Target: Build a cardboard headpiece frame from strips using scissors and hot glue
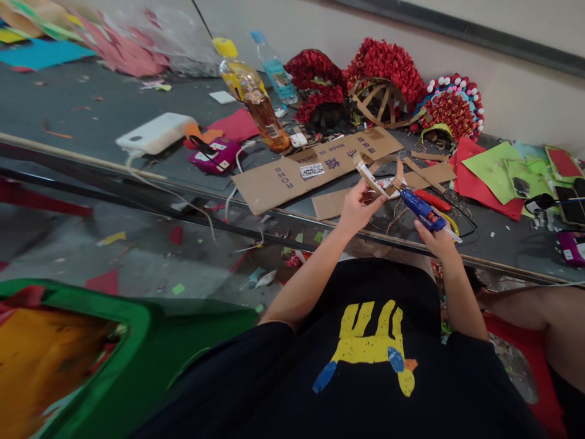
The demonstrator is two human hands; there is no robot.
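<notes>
My left hand (359,207) is closed on a frame of bent cardboard strips (381,174), held just above the edge of the grey table (91,116). My right hand (436,239) grips a blue hot glue gun (424,210). The gun's nozzle points up and left at the cardboard frame, close to my left fingers. Both forearms reach out over my black shirt with a yellow print.
A flat cardboard sheet (315,167) lies behind the hands. Red paper-flower headpieces (386,76) stand at the wall. Two bottles (253,91), a white power bank (155,133), coloured paper sheets (491,171) and phones (569,204) lie about. A green chair (137,341) stands lower left. Another person's leg (548,323) is at right.
</notes>
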